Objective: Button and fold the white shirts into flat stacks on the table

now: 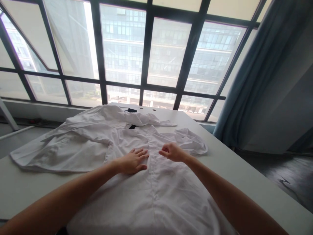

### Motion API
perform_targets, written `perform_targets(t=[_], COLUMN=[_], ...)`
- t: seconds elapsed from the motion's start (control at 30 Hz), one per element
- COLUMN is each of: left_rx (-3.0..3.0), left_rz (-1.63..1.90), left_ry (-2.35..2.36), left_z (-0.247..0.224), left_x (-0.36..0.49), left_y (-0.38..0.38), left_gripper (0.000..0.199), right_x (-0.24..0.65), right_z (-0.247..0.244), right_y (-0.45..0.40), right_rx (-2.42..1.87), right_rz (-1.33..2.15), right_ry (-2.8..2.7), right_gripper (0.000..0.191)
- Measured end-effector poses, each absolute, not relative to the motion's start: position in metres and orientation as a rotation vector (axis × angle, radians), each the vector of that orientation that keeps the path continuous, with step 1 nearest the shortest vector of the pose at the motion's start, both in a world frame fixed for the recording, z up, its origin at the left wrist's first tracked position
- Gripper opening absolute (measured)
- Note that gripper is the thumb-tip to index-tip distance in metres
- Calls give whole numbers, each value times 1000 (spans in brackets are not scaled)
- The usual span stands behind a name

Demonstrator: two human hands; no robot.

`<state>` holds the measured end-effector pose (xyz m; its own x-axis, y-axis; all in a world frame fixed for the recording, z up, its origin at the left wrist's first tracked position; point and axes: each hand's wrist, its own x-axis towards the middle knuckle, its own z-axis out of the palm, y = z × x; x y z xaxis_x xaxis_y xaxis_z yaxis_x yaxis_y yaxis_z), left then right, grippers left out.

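A white shirt (137,202) lies spread on the white table, its front seam running up the middle and its collar pointing away from me. Flat on the cloth, just left of that seam, rests my left hand (134,161) with its fingers spread. My right hand (171,152) is right of the seam, over the upper part of the shirt, its fingers curled together; whether cloth is between them is too small to tell. A second white garment (78,147) lies rumpled at the left and behind, partly against the first one.
The white table (230,166) extends to the right and back, with small dark holes near its far edge. A dark item (131,110) lies at the back. Behind stand large windows; a blue curtain (246,75) hangs at the right.
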<state>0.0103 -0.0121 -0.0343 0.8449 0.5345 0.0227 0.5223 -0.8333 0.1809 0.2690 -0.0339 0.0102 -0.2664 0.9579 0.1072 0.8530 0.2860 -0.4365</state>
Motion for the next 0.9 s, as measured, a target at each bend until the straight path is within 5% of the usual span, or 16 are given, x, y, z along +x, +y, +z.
perform_targets(t=[0.1, 0.2, 0.47, 0.9], left_rx=[2841, 2828, 2664, 2043], left_rz=[65, 127, 366, 107], left_ry=[921, 879, 1136, 1158], left_z=[-36, -24, -9, -6], left_x=[17, 25, 53, 70], left_y=[-18, -13, 29, 41], left_gripper=[65, 46, 21, 20], right_x=[232, 212, 210, 220], right_z=[3, -2, 2, -13], right_y=[-23, -12, 8, 4], right_rx=[-1751, -1905, -2023, -1732], right_rz=[365, 368, 904, 1129], right_ry=[-2256, -2201, -1967, -1661], right_gripper=[34, 35, 24, 22])
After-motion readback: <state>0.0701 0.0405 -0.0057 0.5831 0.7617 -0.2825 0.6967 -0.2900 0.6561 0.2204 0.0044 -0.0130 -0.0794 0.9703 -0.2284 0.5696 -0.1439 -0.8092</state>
